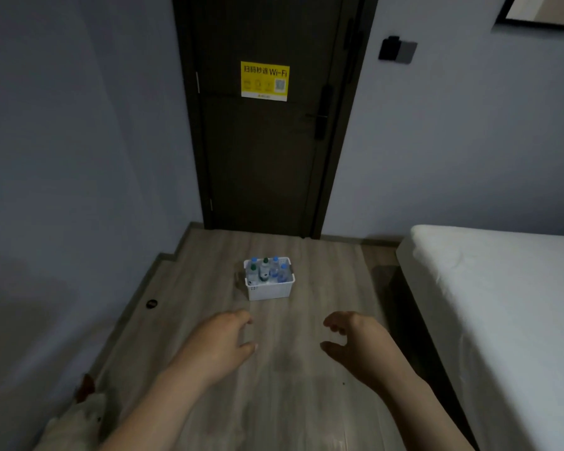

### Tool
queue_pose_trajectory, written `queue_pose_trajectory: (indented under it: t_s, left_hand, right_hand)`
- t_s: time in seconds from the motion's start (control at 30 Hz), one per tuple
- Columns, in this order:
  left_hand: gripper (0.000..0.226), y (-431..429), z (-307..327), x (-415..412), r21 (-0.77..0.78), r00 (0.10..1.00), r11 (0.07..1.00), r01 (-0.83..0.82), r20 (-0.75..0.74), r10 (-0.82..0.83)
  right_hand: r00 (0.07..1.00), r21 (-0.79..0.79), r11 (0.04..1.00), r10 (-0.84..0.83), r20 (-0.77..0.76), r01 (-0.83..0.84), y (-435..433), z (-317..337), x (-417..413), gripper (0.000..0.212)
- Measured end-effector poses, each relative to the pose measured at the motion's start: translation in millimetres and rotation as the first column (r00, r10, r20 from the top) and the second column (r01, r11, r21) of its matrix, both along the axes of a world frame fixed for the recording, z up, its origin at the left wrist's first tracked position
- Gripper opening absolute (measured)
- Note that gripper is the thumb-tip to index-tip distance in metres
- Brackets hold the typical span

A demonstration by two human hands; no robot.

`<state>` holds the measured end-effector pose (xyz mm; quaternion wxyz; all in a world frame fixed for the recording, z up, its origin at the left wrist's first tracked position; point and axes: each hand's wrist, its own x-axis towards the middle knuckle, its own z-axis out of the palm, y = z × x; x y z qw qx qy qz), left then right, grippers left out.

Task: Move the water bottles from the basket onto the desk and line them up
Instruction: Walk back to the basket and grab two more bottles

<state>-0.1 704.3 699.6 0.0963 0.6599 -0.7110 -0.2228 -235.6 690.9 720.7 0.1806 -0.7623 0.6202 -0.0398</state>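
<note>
Bottles of clear plastic are all sitting in the white slatted plastic basket; we are reaching with left hand and right hand loosely open, nothing moved yet.

A dark door with a yellow Wi-Fi sticker stands at top centre; a white bed fills the right edge.

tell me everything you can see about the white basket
The white basket is a small rectangular tub, plastic by its look, with a thick rim and straight walls. It stands upright on the wood-look floor in front of the dark door. Several water bottles with blue or green caps stand upright inside. The left hand and right hand are short of it, empty.
</note>
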Motion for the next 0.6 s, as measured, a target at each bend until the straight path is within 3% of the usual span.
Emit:
queue_pose_trajectory:
  t_s: [0.6]
  left_hand:
    - [0.041,-293,-25,79,0.033,0.999,0.999,0.037,-0.021,-0.036]
  right_hand:
    - [0.999,0.05,0.997,-0.054,0.002,0.054,-287,-41,72,0.042]
